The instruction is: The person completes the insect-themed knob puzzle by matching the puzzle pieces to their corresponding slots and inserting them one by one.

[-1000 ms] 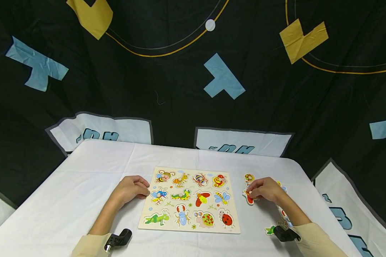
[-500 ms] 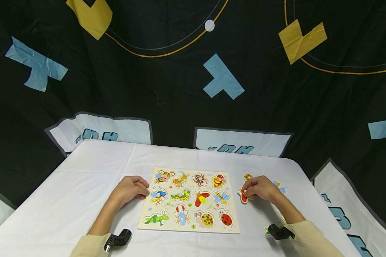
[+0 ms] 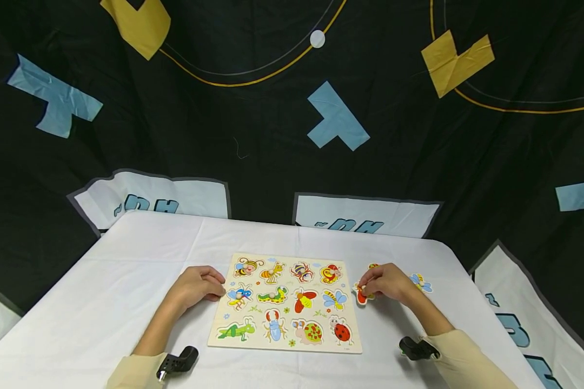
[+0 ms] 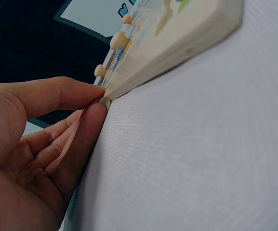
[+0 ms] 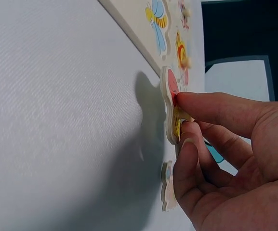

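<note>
A wooden insect puzzle board (image 3: 327,346) lies on the white table, several of its pictures bearing small knobs (image 4: 120,41). At its left edge my left hand (image 3: 199,283) pinches the rim between thumb and forefinger, as the left wrist view shows. My right hand (image 3: 391,283) holds a red and yellow winged-insect puzzle piece (image 3: 362,298) by its middle, just off the board's right edge. In the right wrist view the piece (image 5: 169,89) stands tilted over its shadow on the cloth. The fingertips cover its knob.
Right of the board lie loose pieces: a blue-winged bee piece (image 3: 420,283), and another piece (image 3: 373,266) partly hidden behind the right hand. A black wrist camera (image 3: 418,348) covers the cloth near the right sleeve. A dark printed curtain (image 3: 272,178) hangs behind the table.
My right hand has moved left with the red and yellow puzzle piece, from among the loose pieces to near the board's right edge. The left hand stays at the board's left edge.
</note>
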`<action>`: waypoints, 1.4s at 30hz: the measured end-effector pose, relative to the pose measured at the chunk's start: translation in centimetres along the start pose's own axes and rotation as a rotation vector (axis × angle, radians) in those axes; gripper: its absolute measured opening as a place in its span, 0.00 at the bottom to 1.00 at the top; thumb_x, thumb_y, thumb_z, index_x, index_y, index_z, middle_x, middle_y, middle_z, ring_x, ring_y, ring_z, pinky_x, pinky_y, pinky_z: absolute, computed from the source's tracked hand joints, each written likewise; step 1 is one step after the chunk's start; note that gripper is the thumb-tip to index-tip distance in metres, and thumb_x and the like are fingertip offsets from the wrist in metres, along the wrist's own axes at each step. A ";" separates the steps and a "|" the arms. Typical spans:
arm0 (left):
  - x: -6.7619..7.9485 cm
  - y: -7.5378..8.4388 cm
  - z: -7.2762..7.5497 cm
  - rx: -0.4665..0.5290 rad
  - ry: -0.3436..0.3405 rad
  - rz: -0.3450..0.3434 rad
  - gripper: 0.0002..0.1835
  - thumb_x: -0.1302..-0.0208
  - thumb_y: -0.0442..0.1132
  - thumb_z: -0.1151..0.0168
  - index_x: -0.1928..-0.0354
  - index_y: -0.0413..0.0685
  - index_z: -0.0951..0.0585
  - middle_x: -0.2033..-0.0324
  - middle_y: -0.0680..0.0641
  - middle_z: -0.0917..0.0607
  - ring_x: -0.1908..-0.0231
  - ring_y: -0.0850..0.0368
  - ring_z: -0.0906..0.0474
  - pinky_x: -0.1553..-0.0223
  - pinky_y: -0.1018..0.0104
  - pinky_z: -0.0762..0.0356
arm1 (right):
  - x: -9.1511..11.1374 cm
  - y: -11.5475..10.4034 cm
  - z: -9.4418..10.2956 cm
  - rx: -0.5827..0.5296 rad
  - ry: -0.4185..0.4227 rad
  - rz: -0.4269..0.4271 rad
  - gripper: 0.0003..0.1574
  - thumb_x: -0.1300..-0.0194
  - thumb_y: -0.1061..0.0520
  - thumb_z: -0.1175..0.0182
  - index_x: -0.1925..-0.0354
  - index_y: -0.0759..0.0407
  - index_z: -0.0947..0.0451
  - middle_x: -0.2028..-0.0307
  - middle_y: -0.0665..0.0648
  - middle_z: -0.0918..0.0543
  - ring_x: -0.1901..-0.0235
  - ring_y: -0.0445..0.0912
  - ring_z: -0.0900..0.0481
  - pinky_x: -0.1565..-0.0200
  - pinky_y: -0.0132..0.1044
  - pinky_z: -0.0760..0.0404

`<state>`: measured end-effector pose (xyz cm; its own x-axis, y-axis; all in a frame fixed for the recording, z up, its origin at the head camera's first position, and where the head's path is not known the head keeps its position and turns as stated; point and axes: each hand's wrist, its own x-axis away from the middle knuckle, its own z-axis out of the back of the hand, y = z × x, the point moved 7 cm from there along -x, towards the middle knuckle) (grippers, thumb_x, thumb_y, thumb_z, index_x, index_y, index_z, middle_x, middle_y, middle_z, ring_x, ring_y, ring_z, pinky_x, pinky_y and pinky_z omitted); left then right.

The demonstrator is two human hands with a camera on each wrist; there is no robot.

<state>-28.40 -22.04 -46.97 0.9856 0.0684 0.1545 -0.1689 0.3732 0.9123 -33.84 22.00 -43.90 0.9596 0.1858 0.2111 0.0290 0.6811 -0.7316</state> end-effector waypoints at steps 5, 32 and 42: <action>0.0 0.0 0.0 0.005 -0.001 0.002 0.15 0.51 0.28 0.28 0.60 0.32 0.19 0.75 0.48 0.14 0.73 0.57 0.17 0.69 0.64 0.14 | -0.1 -0.7 -0.5 0.023 -0.009 0.017 0.10 0.50 0.62 0.26 0.66 0.60 0.14 0.76 0.50 0.19 0.78 0.44 0.29 0.74 0.34 0.32; 0.0 -0.1 -0.1 0.007 0.008 -0.004 0.14 0.52 0.27 0.28 0.61 0.32 0.18 0.76 0.48 0.14 0.73 0.57 0.17 0.69 0.65 0.14 | -0.5 -4.7 -4.0 -0.007 -0.053 0.117 0.08 0.53 0.65 0.27 0.70 0.61 0.14 0.80 0.50 0.21 0.80 0.43 0.31 0.77 0.33 0.35; 0.0 -0.2 -0.1 0.003 0.012 0.000 0.14 0.51 0.28 0.28 0.60 0.33 0.18 0.76 0.48 0.15 0.73 0.57 0.17 0.69 0.65 0.14 | -0.7 -5.8 -5.2 -0.002 -0.059 0.135 0.07 0.53 0.64 0.26 0.71 0.59 0.13 0.80 0.50 0.19 0.80 0.44 0.30 0.77 0.33 0.33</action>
<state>-28.39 -22.06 -47.17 0.9854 0.0796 0.1504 -0.1693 0.3707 0.9132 -33.25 14.17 -43.17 0.9367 0.3171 0.1486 -0.0984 0.6454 -0.7575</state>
